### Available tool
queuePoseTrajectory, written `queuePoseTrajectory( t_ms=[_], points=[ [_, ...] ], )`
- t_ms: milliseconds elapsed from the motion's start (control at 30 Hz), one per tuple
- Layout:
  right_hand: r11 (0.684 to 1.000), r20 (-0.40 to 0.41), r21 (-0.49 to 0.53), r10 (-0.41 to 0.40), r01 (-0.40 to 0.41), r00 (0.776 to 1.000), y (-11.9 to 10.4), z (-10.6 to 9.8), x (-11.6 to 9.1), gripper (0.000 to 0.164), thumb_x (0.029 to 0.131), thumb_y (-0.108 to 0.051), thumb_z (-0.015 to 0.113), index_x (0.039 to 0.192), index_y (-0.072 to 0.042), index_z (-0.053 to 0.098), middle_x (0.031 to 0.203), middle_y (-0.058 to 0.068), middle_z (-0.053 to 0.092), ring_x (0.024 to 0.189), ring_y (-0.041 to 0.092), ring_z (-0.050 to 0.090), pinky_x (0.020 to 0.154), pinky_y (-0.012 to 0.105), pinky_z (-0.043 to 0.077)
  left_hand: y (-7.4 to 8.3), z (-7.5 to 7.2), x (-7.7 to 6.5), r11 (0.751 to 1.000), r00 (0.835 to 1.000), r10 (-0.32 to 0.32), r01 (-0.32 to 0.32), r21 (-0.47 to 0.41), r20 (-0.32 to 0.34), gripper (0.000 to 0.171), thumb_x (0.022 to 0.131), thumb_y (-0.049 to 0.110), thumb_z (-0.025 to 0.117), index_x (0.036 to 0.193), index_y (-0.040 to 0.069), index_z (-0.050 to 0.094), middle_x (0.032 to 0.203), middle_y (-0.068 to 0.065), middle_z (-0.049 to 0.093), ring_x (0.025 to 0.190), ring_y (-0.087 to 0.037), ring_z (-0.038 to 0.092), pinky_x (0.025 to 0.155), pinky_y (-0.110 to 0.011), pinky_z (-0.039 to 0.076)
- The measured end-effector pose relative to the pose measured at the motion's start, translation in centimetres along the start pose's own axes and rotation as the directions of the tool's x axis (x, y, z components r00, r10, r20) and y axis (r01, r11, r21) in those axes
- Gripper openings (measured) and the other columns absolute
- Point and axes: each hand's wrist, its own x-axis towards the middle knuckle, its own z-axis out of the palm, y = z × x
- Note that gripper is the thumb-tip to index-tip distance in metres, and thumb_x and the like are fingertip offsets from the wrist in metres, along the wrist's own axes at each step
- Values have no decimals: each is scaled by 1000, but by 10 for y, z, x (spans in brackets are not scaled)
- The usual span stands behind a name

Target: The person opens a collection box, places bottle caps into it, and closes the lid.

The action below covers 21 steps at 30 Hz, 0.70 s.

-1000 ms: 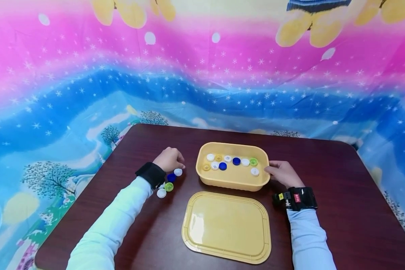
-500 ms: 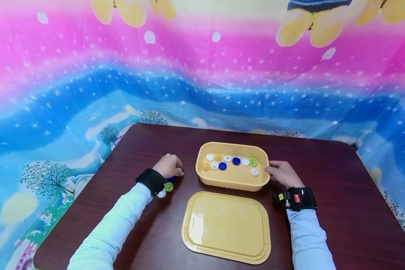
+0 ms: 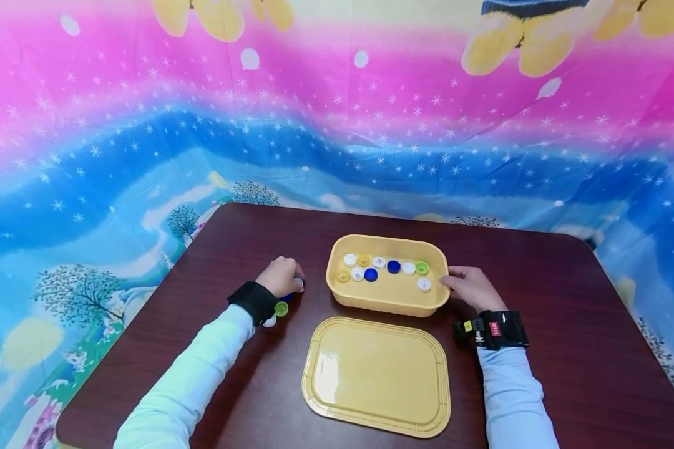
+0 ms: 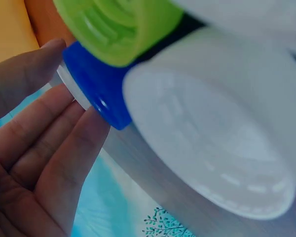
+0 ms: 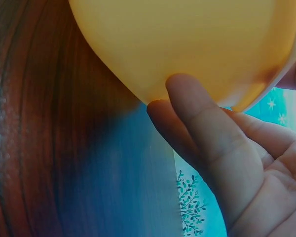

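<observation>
My left hand [image 3: 281, 277] is over a small cluster of plastic bottle caps left of the box, pinching a white cap [image 4: 73, 90] between thumb and fingers. Against that cap in the left wrist view lies a blue cap [image 4: 98, 86]. A green cap [image 3: 281, 308] and another white cap [image 4: 212, 123] sit nearer the wrist, the hand hiding part of the cluster. My right hand [image 3: 472, 288] grips the right end of the yellow plastic box [image 3: 387, 304], its fingers [image 5: 197, 108] against the outer wall. Inside the box lie several white, blue, yellow and green caps [image 3: 394, 267].
A flat yellow lid [image 3: 377, 377] lies on the dark wooden table [image 3: 567, 324], just in front of the box. Behind the table hangs a printed cloth [image 3: 326, 125] in pink and blue.
My left hand has come down slightly toward me, its fingertips closing on the white cap that lay uncovered beside them. The right hand and the box have stayed in place.
</observation>
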Motion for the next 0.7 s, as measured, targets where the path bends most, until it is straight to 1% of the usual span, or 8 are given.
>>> queuePoseTrajectory(
  t_ms=[167,300,400,533,700],
  points=[
    [1000,2,1,12,-12,1000,1,1,0,55,98,-21,53,142,10,40,134,30,50,106,32,63,86,39,53,1,1,-2,1000,1000,-7,7,7,-6,10,83,9,77,92,6,78,91,-6,72,76,-18,64,75,-36,57],
    [1000,9,6,14,-14,1000,1,1,-1,54,98,-21,53,142,9,41,135,30,50,106,31,63,86,39,53,2,-1,-2,1000,1000,9,-9,9,-7,9,84,8,75,92,6,78,90,-6,72,75,-18,63,74,-35,57],
    [1000,9,13,4,-4,1000,1,0,-1,54,98,-20,53,141,10,41,135,30,50,106,31,64,86,39,53,4,-7,-3,999,999,38,-38,6,-20,8,85,8,74,92,5,78,88,-5,71,73,-18,64,72,-35,57],
    [999,8,31,-17,17,1000,0,-1,-2,53,98,-19,54,141,11,42,134,30,50,105,32,64,84,39,54,9,-18,-2,998,997,68,-68,10,-45,13,84,8,74,96,3,77,90,-7,71,77,-19,66,75,-36,57],
    [1000,15,24,-20,20,1000,0,-2,-2,53,98,-20,54,140,10,42,134,30,50,105,31,64,84,39,54,19,-31,-4,996,994,89,-88,18,-66,13,86,7,71,96,2,76,90,-7,71,75,-18,65,75,-36,56]
  ],
)
